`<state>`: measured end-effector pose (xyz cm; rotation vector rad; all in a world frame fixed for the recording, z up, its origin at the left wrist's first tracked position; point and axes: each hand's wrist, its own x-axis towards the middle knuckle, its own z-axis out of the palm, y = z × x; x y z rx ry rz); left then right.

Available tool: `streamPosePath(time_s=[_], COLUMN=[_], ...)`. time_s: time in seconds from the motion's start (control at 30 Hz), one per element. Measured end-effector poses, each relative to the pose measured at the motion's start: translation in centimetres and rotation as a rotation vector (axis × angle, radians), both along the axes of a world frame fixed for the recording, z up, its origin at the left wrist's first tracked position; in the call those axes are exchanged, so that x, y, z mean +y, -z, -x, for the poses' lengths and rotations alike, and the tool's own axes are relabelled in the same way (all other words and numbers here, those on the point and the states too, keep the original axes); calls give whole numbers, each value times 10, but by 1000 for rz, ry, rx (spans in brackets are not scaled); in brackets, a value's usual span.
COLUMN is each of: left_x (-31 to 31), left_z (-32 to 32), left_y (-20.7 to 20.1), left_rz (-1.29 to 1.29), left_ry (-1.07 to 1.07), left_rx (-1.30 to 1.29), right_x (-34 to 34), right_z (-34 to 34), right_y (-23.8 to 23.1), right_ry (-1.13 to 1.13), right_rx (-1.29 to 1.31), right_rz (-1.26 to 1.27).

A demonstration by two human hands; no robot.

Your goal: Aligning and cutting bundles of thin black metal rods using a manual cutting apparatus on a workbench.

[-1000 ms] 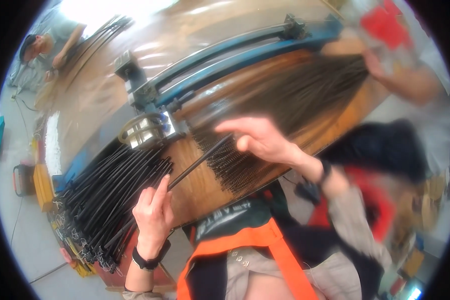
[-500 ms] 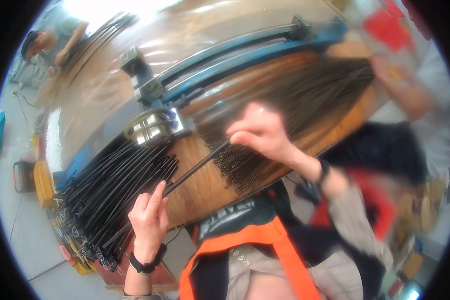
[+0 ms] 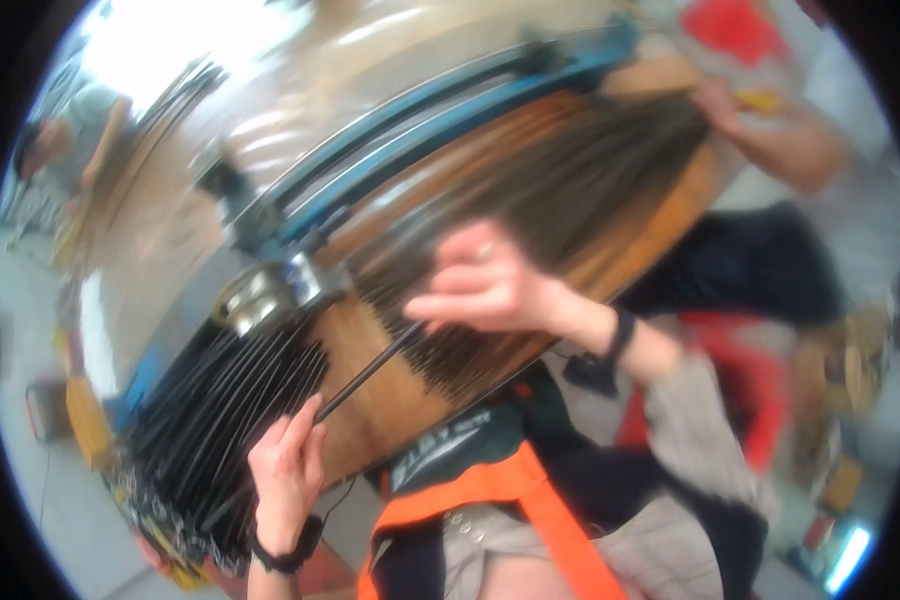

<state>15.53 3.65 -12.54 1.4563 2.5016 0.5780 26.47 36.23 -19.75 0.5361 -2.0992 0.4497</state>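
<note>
My left hand (image 3: 288,478) pinches the near end of a thin black rod (image 3: 368,372) that slants up to the right across a wooden table (image 3: 390,395). My right hand (image 3: 485,287) grips the rod's other end with curled fingers, just above a spread of dark rods (image 3: 570,190) lying on the table. A thick bundle of black rods (image 3: 215,420) fans out to the left of my left hand. The picture is blurred by motion.
A blue metal rail (image 3: 440,135) runs diagonally across the table, with a round metal fitting (image 3: 260,295) at its lower end. Another person's hand (image 3: 770,135) rests at the table's upper right. A further person (image 3: 65,160) stands far left. Red objects (image 3: 740,30) lie at the top right.
The view has swung, so the table and rods sit further right and lower. My right hand has slid slightly down along the rod. My left hand keeps its pinch on the rod's end.
</note>
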Motion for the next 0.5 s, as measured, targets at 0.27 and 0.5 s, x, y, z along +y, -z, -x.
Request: streamPosePath(time_s=[0.27, 0.5], left_x=[71, 150], left_z=[37, 59], left_y=[-48, -60], left_rz=[-34, -37], left_ry=[253, 302], left_rx=[289, 362], right_x=[40, 112], right_z=[17, -8], right_y=[-1, -8], right_ry=[90, 315], right_rx=[33, -287], right_rz=[151, 190])
